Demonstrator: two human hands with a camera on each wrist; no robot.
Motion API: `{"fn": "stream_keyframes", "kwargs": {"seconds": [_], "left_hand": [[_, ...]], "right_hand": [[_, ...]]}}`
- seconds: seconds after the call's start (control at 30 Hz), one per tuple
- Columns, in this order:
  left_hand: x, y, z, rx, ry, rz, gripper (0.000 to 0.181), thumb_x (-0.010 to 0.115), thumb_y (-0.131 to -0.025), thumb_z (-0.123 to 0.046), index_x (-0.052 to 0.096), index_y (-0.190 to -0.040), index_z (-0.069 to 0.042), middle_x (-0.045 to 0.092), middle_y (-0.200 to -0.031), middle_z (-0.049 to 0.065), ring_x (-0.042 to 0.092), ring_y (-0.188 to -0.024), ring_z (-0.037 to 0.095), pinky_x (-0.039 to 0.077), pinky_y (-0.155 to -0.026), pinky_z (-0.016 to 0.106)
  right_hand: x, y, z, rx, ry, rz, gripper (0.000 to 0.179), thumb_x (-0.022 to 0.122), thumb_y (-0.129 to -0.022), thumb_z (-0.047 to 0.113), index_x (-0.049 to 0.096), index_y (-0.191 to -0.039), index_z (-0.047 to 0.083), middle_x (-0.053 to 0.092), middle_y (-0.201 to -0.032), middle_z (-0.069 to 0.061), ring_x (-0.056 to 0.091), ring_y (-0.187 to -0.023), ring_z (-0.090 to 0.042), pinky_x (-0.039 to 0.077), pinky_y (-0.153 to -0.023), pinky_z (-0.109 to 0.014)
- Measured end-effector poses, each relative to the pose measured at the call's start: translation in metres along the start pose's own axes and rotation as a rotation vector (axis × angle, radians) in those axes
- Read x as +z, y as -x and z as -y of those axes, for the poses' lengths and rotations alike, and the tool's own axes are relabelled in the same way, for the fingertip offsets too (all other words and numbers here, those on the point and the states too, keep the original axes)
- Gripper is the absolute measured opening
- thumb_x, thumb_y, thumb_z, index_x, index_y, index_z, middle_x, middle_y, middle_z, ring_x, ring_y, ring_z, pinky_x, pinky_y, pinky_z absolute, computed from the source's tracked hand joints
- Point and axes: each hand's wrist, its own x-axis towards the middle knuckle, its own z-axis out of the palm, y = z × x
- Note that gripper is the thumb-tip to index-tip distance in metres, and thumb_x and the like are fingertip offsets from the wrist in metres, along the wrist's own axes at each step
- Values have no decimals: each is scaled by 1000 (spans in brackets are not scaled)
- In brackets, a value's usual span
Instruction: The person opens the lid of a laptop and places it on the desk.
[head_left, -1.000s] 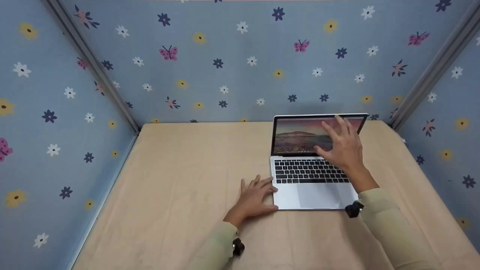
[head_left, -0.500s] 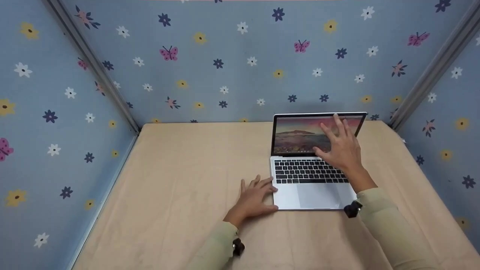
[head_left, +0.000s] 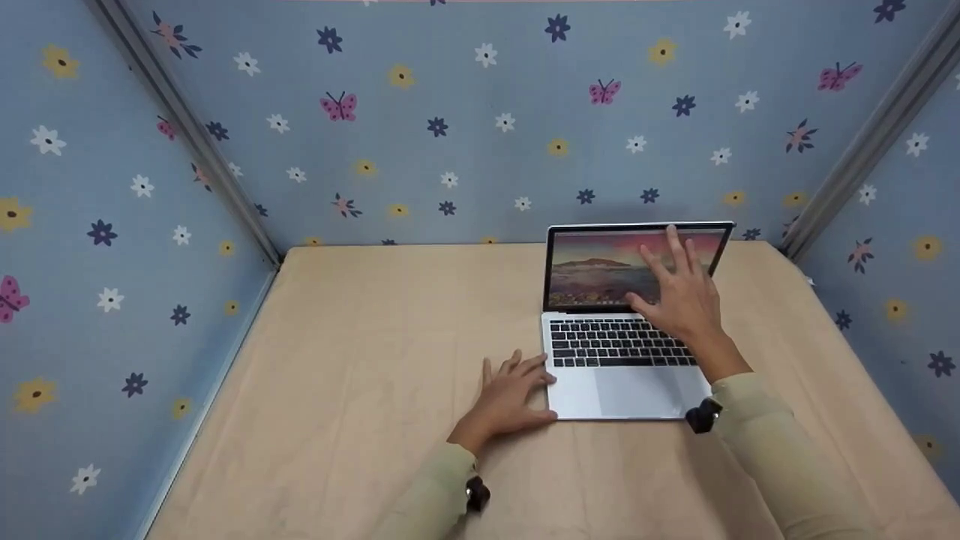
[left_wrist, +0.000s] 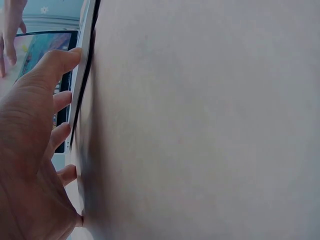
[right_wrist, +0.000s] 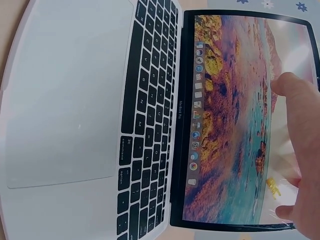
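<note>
A silver laptop (head_left: pixel 646 394) lies open on the table, its keyboard (head_left: pixel 600 343) facing the person and its lit screen (head_left: pixel 592 274) raised. Beside the base, my left hand (head_left: pixel 504 397) touches the left edge with thumb and fingertips, and some fingers rest just off it. The left wrist view shows that thumb (left_wrist: pixel 60 65) against the thin side of the base. My right hand (head_left: pixel 684 300) is spread in front of the screen, one fingertip up at the lid's top edge. In the right wrist view its thumb (right_wrist: pixel 290 85) is over the screen picture.
A beige cloth-covered table (head_left: pixel 375 337) stretches left and in front of the laptop. Blue flowered panels (head_left: pixel 480 97) stand behind and on both sides, with grey metal posts (head_left: pixel 187 135) at the corners. The lid is close to the back panel.
The lid's top edge has risen slightly in the head view as its angle changed. My right hand has shifted a little left with it; my left hand has stayed put.
</note>
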Motion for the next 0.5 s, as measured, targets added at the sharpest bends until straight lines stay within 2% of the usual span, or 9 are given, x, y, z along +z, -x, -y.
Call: {"fn": "stream_keyframes", "kwargs": {"seconds": [0.5], "left_hand": [[0,1,0,9,0,-3,58,84,-92,-57,73,-143,-31,43,-183,-7,30,-175,45,7,-132,90]], "right_hand": [[-1,-8,0,4,-15,38,90,77,-101,51,37,-177,25,6,-193,-14,17,-176,-53,46,-118,-83]]}}
